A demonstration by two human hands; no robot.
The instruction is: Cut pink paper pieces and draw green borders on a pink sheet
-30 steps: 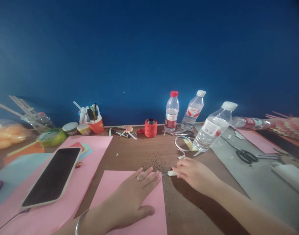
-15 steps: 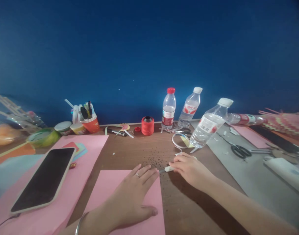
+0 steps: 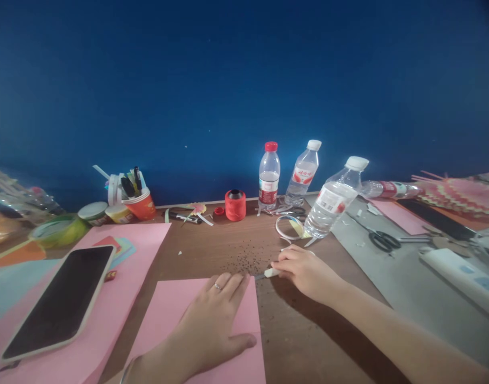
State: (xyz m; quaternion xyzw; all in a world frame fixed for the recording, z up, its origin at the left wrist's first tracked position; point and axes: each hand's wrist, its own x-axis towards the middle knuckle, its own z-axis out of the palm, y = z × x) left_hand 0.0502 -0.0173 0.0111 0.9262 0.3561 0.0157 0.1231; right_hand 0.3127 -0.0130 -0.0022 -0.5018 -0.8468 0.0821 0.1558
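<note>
A pink sheet of paper (image 3: 168,304) lies on the brown table, and my left hand (image 3: 214,320) rests flat on it with the fingers stretched out and the thumb apart. A ring and a bracelet are on that hand and wrist. Just to the right, my right hand (image 3: 304,272) is closed round the white handle of a utility knife (image 3: 271,272). Its blade points left and reaches the sheet's upper right corner, close to my left fingertips. Small dark specks (image 3: 246,261) are scattered over the table just beyond the blade.
A phone (image 3: 62,298) lies on larger pink paper (image 3: 148,245) at left. Behind stand a cup of pens (image 3: 142,205), a red thread spool (image 3: 235,205) and water bottles (image 3: 269,178), (image 3: 332,202). A tape roll (image 3: 288,228) and scissors (image 3: 383,240) lie to the right.
The whole scene has shifted slightly left as the camera turned right. My left hand stays flat on the sheet; the knife stays in my right hand at the corner.
</note>
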